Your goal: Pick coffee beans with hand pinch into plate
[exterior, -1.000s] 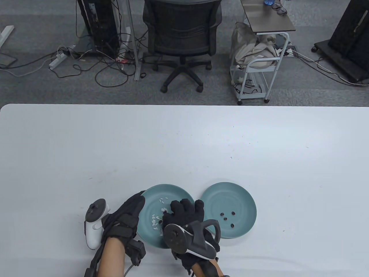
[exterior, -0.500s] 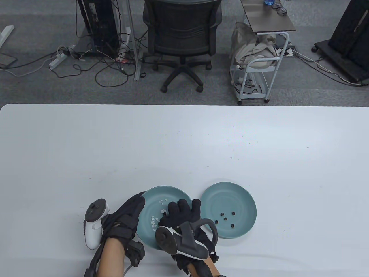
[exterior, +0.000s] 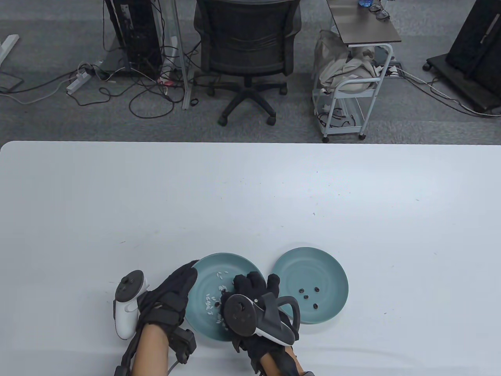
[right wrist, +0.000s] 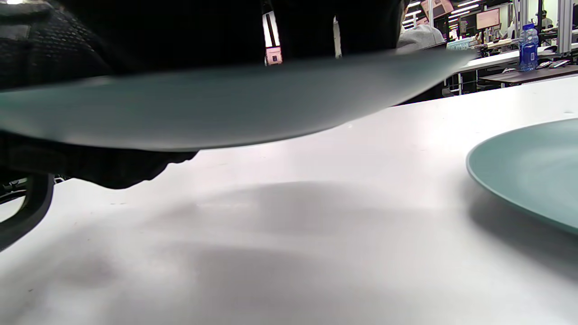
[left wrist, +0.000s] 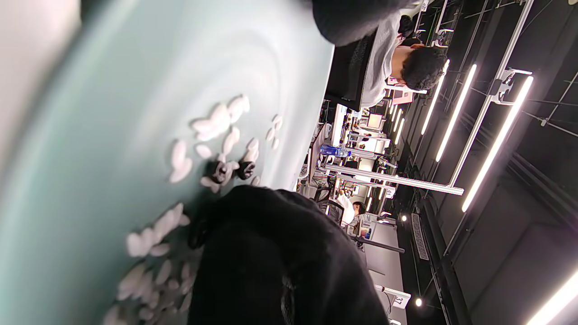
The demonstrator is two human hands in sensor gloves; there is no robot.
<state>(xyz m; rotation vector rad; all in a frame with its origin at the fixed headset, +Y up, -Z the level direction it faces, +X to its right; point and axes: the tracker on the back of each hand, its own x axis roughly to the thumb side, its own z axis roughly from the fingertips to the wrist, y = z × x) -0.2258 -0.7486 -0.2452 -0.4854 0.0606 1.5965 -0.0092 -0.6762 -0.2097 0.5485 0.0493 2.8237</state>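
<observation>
While beans point(exterior: 219, 291) lie beside right grip point(exterior: 252, 288).

White table point(exterior: 250, 188), black office chair point(exterior: 247, 51) on grey carpet behind it, white wheeled cart point(exterior: 348, 90) with what looks like bundled cloth, tangled cables point(exterior: 148, 90) and power strip point(exterior: 78, 80), computer tower point(exterior: 133, 35), water bottle point(right wrist: 526, 47) on a far bench.

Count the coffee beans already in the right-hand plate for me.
4 coffee beans lie in the right plate: one at its left, one farthest back, one central, one nearest the front. None appear hidden there.
</observation>
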